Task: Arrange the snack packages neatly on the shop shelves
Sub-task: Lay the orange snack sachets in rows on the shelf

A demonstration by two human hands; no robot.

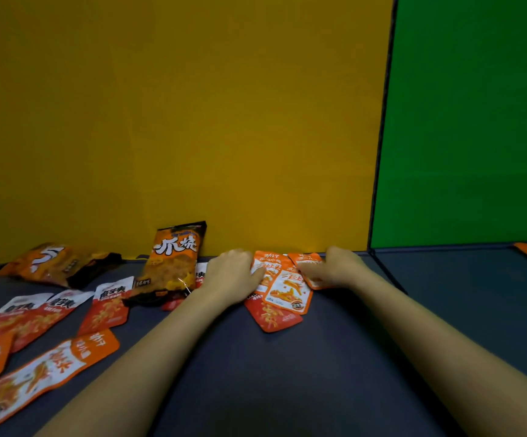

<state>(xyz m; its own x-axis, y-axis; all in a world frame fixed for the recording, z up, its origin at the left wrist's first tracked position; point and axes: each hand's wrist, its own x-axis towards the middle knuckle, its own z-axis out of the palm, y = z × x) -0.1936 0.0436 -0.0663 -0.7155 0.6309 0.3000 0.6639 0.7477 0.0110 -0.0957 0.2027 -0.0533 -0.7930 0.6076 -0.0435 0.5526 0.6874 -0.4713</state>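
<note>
Snack packages lie scattered over a dark grey shelf (271, 383), most of them left of centre. Behind the shelf stands a yellow back panel (177, 121), and a green panel (476, 121) adjoins it on the right.

The biggest, an orange-and-black bag (174, 263), leans upright against the yellow panel and carries large white Chinese characters. A second bag of the same colours (57, 263) lies flat at the far left, showing a big white mark like a "5".

A long orange packet (38, 376) lies slanted at the front left; its characters look like 劲仔. Red packets with white tops (111, 307) and bold black characters overlap behind it.

Against the back panel at centre, a small overlapping pile of orange packets (287, 291) with the same 劲仔 label sits on a red packet (275, 320).

The left hand (234, 272) rests on the pile's left edge, fingers bent down; whether they grip cannot be told. The right hand (334, 268) lays fairly straight fingers flat on the right-most packet.
</note>
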